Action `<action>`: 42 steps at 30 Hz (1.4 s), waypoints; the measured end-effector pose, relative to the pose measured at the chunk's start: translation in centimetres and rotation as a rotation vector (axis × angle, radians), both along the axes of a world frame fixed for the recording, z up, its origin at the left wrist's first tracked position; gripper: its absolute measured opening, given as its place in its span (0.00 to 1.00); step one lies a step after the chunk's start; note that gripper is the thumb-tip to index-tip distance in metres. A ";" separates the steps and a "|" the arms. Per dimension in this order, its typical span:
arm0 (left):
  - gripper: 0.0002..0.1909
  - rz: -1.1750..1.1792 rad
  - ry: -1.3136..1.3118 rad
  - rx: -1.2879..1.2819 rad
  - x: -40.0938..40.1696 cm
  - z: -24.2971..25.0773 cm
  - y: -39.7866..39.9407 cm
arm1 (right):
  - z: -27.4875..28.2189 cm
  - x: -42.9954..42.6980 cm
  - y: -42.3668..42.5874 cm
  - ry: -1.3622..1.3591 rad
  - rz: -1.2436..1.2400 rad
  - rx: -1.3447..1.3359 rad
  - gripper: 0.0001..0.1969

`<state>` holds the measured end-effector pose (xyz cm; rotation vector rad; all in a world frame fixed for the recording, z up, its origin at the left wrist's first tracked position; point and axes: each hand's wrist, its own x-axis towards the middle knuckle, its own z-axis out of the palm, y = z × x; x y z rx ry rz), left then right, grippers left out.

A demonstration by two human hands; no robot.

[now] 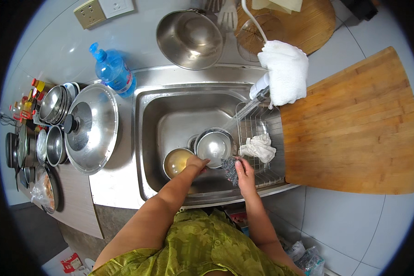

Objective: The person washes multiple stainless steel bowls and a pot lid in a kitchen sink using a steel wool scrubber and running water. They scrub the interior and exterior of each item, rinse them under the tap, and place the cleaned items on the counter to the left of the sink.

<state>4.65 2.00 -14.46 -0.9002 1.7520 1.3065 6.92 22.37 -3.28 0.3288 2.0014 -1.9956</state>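
Observation:
My left hand (197,163) grips the near rim of a metal bowl (214,146) in the stainless steel sink (179,117). Water runs from the faucet (260,96) toward this bowl, and its inside looks wet. Left of it, partly behind my left wrist, sits a second bowl (174,162) with yellowish, cloudy liquid. Between the thumb and fingers of my right hand (245,174) is a dark grey scouring pad (230,170), held just right of the bowl's near edge. The undersides of both bowls are hidden.
A wire basket (248,120) with a white cloth (260,148) fills the sink's right side. A wooden cutting board (352,131) lies to the right. A large pot lid (93,131) and a blue pump bottle (114,72) stand left. Behind the sink is a steel pot (189,39).

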 end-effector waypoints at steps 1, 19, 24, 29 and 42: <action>0.19 -0.060 0.007 -0.042 -0.2 0.9 0.2 | -0.2 0.2 0.3 0.017 0.011 0.010 0.13; 0.41 0.067 1.248 -0.862 -5.2 13.5 -6.0 | 3.3 -3.5 2.1 0.173 0.126 0.142 0.14; 0.37 0.165 1.124 -0.636 -6.0 15.7 -3.6 | 4.1 -5.9 1.3 0.386 0.039 0.227 0.16; 0.27 0.590 0.485 0.482 -5.3 14.9 1.2 | 7.9 -9.5 -1.8 0.619 0.083 0.281 0.17; 0.30 0.537 0.358 0.805 -4.0 17.8 5.4 | 9.5 -16.1 -2.8 0.872 0.669 1.232 0.07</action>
